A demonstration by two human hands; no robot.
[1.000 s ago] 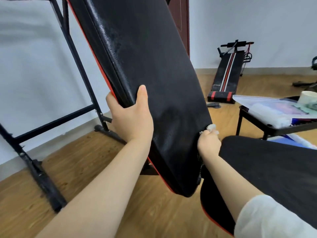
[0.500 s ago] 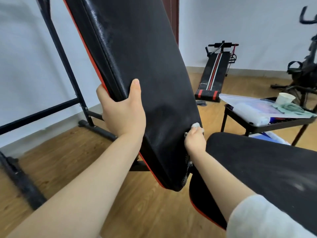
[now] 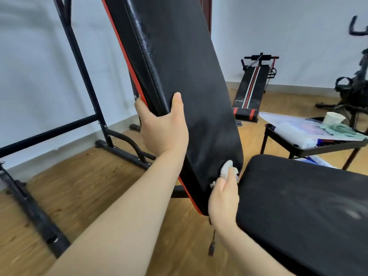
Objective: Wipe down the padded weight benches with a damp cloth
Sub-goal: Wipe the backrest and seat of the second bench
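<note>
— Where is the cloth point(image 3: 227, 169)?
— Bunched in the right hand point(image 3: 224, 200). The fingers curl round it and press it against the backrest point(image 3: 179, 76), at its lower right corner.
— And the left hand point(image 3: 163, 132)?
— It clamps the backrest's left edge, thumb across the front face, fingers wrapped behind.
— How does the backrest stand?
— Steeply tilted. The seat point(image 3: 308, 206) lies just right of its bottom end, and a stand point(image 3: 326, 150) is farther right.

The left hand point(image 3: 163, 132) and right hand point(image 3: 223, 200) are bare. The left forearm point(image 3: 127, 222) and right forearm point(image 3: 251, 253) are uncovered from wrist to the picture's lower edge.
</note>
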